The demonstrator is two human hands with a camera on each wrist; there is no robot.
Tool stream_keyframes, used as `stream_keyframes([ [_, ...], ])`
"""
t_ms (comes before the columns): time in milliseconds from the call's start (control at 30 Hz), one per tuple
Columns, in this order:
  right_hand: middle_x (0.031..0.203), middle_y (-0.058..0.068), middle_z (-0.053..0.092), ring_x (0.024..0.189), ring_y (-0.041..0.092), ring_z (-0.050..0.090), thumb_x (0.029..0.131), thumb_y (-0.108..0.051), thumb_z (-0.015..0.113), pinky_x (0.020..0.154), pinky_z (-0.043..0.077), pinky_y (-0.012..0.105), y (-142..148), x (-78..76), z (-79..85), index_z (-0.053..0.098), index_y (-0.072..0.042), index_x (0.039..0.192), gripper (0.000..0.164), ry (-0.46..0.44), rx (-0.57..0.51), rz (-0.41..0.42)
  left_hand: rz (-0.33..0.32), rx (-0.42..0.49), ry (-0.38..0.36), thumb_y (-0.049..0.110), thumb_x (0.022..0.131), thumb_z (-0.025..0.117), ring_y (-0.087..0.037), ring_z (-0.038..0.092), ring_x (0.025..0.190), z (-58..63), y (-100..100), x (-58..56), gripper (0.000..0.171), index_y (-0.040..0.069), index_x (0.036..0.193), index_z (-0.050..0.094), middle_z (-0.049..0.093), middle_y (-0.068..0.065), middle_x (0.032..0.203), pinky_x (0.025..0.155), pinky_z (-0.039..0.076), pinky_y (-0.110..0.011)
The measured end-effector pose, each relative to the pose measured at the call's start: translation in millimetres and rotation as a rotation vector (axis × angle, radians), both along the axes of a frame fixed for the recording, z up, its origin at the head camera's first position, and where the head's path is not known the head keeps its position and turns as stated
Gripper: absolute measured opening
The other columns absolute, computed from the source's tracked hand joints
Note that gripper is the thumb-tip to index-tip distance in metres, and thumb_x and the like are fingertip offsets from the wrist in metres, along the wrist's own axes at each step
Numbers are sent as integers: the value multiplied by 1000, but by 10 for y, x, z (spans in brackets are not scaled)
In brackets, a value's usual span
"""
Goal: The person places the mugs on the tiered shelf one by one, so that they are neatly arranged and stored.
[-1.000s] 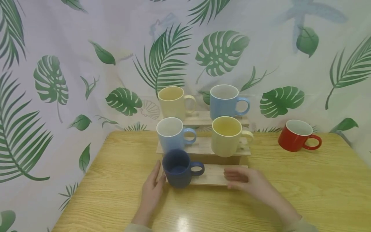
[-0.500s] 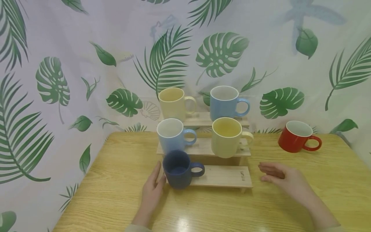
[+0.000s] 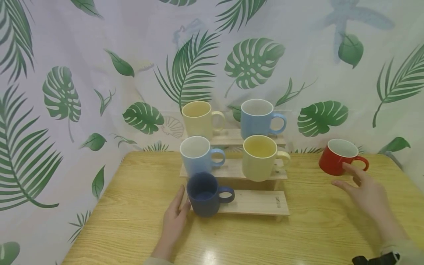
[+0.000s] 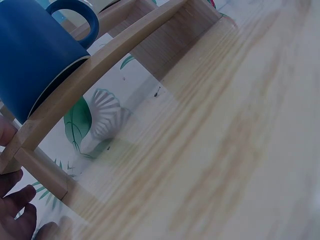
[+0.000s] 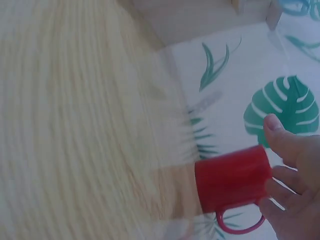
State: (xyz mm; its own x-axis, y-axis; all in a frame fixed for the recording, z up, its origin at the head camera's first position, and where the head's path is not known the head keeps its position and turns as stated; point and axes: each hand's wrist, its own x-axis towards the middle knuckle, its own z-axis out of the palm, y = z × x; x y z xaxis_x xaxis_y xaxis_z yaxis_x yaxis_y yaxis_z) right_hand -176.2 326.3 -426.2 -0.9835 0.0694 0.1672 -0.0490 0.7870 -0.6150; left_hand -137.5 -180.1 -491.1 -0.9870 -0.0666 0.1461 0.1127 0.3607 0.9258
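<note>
In the head view my left hand [image 3: 175,215] is at the left end of the lowest step of a three-tier wooden stand [image 3: 251,202], beside a dark blue mug [image 3: 204,197]. The left wrist view shows a thumb above the step's end and fingers bent below it. My right hand [image 3: 367,191] reaches toward a red mug [image 3: 332,162] with a white inside, standing on the table right of the stand. Its index finger overlaps the mug near the handle in the head view. Thumb and fingers are spread apart in the right wrist view, around the red mug [image 5: 232,180].
A light blue mug [image 3: 196,158] and a yellow mug [image 3: 259,162] stand on the middle step. Behind them are another yellow mug [image 3: 197,119] and a blue mug [image 3: 256,121] on the top step. A leaf-printed cloth [image 3: 149,84] hangs behind the wooden table [image 3: 132,206].
My right hand has moved from over the lowest step, rightward and then farther back to the red mug. The left hand has stayed at the stand's left end; the mugs have not moved.
</note>
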Motion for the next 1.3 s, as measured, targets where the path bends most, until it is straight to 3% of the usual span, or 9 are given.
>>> stream_keyframes([
  [133, 138, 40, 34, 115, 63, 35, 88, -36, 69, 85, 32, 76, 135, -119, -28, 26, 4, 147, 83, 25, -3, -37, -2, 7, 22, 24, 99, 53, -30, 41, 131, -46, -11, -6, 54, 16, 148, 35, 32, -6, 152, 95, 49, -41],
  [433, 129, 35, 41, 115, 54, 35, 81, -20, 78, 88, 31, 74, 325, -353, -140, 35, 8, 135, 74, 146, -42, -56, -6, 1, 34, 26, 99, 52, -27, 32, 137, -37, -12, 1, 53, 16, 148, 36, 32, -4, 152, 101, 42, -40],
  [733, 134, 39, 34, 117, 57, 32, 86, -33, 71, 89, 32, 75, 498, -498, -245, 22, 9, 143, 86, -3, -67, -59, 2, -39, 28, 29, 99, 51, -30, 36, 134, -43, -17, 1, 53, 16, 148, 36, 34, -7, 151, 102, 42, -42],
  [833, 132, 39, 37, 112, 56, 36, 87, -36, 70, 86, 35, 73, 542, -510, -255, 27, 10, 140, 82, -37, -63, -60, -1, -36, 21, 29, 99, 51, -34, 60, 107, -35, -17, 6, 53, 17, 149, 35, 34, -9, 151, 85, 55, -37],
  [933, 131, 40, 38, 110, 56, 38, 88, -41, 67, 86, 36, 72, 584, -516, -244, 29, 11, 138, 81, -77, -61, -63, 4, -37, 18, 29, 99, 52, -34, 63, 100, -35, -15, 7, 53, 18, 149, 35, 35, -9, 151, 80, 56, -32],
  [1033, 130, 42, 37, 111, 57, 37, 89, -46, 63, 88, 37, 71, 610, -519, -216, 31, 13, 134, 81, -121, -53, -65, 8, -33, 14, 30, 99, 52, -32, 53, 118, -38, -14, 6, 54, 18, 149, 36, 35, -7, 151, 88, 53, -32],
  [1133, 125, 43, 41, 108, 57, 40, 88, -47, 63, 85, 39, 69, 625, -517, -193, 33, 16, 128, 81, -146, -30, -71, 7, -18, 12, 29, 99, 53, -32, 53, 118, -39, -13, 5, 54, 18, 148, 36, 34, -6, 151, 88, 53, -33],
  [1267, 105, 38, 54, 90, 51, 49, 87, -44, 67, 72, 44, 59, 614, -516, -191, 44, 17, 114, 70, -132, 33, -72, 8, -8, 13, 28, 98, 53, -30, 51, 120, -42, -11, 2, 54, 18, 148, 36, 34, -5, 151, 89, 52, -36],
  [1300, 99, 36, 57, 86, 48, 51, 87, -43, 67, 69, 45, 55, 602, -515, -198, 48, 16, 109, 65, -125, 43, -72, 9, -8, 16, 28, 98, 53, -28, 43, 129, -41, -10, 1, 54, 18, 148, 36, 34, -5, 151, 96, 48, -37],
])
